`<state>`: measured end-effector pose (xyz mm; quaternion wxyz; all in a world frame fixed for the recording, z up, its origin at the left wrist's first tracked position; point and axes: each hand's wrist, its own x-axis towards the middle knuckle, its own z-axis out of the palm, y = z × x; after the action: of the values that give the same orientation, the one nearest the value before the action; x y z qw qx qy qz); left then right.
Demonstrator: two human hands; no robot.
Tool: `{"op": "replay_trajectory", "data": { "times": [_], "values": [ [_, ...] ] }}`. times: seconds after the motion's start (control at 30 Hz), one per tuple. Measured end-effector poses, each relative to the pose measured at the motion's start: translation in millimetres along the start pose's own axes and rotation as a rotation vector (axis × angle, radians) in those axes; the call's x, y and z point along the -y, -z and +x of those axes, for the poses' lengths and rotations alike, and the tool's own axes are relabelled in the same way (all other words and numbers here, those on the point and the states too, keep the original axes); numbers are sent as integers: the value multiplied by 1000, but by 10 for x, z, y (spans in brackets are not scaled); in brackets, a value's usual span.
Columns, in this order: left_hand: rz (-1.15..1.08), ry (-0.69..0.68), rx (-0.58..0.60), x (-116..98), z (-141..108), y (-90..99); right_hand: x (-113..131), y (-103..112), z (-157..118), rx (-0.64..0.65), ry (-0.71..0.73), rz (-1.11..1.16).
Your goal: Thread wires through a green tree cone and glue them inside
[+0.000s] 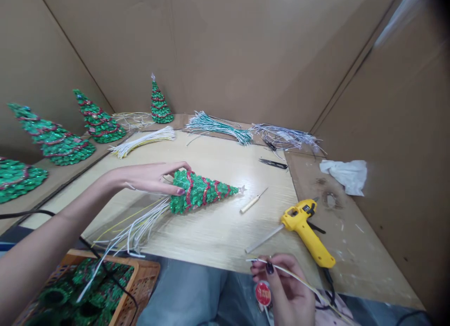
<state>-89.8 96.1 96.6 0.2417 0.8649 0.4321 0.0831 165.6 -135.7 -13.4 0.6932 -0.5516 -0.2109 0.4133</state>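
Note:
A small green Christmas tree (204,191) with red garlands lies on its side on the table, its clear star tip pointing right. My left hand (154,177) grips it near the base, thumb in front and fingers over the top. White and yellow wires (140,230) trail out of the base toward the table's front edge. Low in the view, my right hand (290,286) pinches a thin white wire (304,282) near one end between thumb and fingers. An awl (250,204) with a pale handle lies just beyond the tree's tip.
A yellow glue gun (305,230) lies at right, near thread snips (273,163) and white tissue (346,175). Wire bundles (220,127) line the back. More trees (100,119) stand at left; a basket (146,274) of green trees sits below. Cardboard walls (246,49) enclose the table.

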Motion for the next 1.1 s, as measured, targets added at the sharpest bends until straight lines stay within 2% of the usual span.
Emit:
{"op": "replay_trajectory", "data": {
  "times": [0.07,0.1,0.13,0.27,0.37,0.47,0.53,0.6,0.7,0.83,0.93,1.1],
  "values": [
    [13,-20,228,26,31,59,-14,-17,0,9,6,-18],
    [18,-27,295,37,44,87,-21,-34,3,18,8,-22],
    [16,-31,300,48,50,107,-29,-61,9,31,6,-20],
    [26,-54,193,92,-61,108,-43,-265,65,119,23,-10],
    [86,1,6,77,-290,63,-12,-506,146,211,158,-57],
    [235,55,-261,-78,-559,-6,45,-784,251,232,309,-69],
    [330,62,-391,-241,-707,-84,74,-967,328,240,379,-55],
    [388,-19,-515,-385,-808,-193,83,-1129,401,254,450,-69],
    [323,-83,-527,-461,-862,-383,66,-1311,481,270,553,-144],
    [105,59,-513,-328,-811,-565,25,-1443,507,291,634,-226],
    [-77,155,-486,-202,-748,-615,0,-1479,505,278,700,-289],
    [-314,162,-415,-80,-677,-656,-4,-1490,516,246,737,-330]
  ]
}}
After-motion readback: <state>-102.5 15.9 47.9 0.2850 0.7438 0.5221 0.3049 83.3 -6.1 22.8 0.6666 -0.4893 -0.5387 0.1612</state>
